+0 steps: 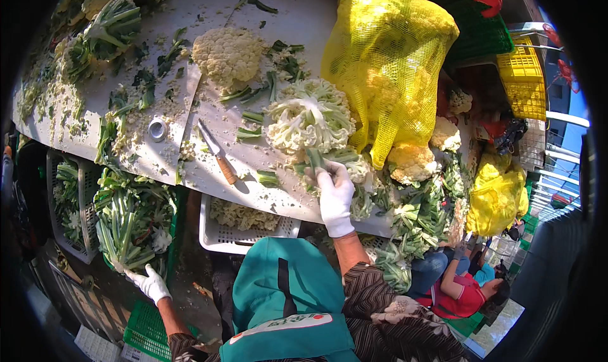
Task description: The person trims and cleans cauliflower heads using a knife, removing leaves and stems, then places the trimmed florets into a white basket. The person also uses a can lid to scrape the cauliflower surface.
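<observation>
My right hand (336,193), in a white glove, pinches a cut green leaf stalk (315,160) over the front of the white table. Just beyond it, a trimmed cauliflower head (311,117) lies with its pale stem side up. My left hand (151,285), also gloved, is low on the left, thumb and fingers apart. Its fingertips meet the base of a bunch of cauliflower leaves (126,229) heaped in a green crate. A knife with a wooden handle (224,168) lies on the table, left of my right hand. Another cauliflower head (228,56) sits farther back.
A yellow mesh bag (389,63) of cauliflower stands at the table's right. Loose leaves (418,215) pile below it. White crates (204,224) sit under the table's front edge. A small metal ring-like object (157,129) lies among crumbs. Another person (456,286) works at the right.
</observation>
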{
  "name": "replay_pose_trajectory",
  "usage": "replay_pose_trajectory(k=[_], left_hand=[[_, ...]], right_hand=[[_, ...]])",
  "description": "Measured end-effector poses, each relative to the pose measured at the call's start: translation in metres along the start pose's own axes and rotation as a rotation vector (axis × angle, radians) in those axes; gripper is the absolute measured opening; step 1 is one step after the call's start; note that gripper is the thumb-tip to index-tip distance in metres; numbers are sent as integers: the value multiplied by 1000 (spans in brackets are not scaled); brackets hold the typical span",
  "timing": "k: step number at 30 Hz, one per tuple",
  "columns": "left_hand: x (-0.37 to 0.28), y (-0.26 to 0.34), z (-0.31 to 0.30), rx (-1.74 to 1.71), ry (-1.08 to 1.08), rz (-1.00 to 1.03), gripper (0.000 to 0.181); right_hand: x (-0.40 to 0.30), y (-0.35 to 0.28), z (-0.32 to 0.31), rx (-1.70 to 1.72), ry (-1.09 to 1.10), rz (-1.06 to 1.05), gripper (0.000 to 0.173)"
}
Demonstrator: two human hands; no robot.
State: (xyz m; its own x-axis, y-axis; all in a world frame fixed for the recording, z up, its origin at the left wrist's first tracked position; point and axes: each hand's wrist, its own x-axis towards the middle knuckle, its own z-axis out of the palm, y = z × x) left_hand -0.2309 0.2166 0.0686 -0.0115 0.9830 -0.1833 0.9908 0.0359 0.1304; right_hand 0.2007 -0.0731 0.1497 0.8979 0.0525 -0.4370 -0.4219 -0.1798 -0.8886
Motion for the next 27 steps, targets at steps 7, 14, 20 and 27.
replay_pose_trajectory(k=[7, 14, 20, 27], left_hand=[[-125, 214, -1, -457, -668, 492, 58], [-300, 439, -28, -1059, -1373, 207, 52], [-159, 428, -34, -1044, -956, 218, 38], [-318, 517, -44, -439, -1109, 657, 36]], right_hand=[[-3, -49, -47, 311, -88, 30, 24], [-4, -67, -135, -218, -289, -525, 40], [104, -9, -298, -630, 547, -395, 55], [190, 16, -384, -863, 405, -55, 70]])
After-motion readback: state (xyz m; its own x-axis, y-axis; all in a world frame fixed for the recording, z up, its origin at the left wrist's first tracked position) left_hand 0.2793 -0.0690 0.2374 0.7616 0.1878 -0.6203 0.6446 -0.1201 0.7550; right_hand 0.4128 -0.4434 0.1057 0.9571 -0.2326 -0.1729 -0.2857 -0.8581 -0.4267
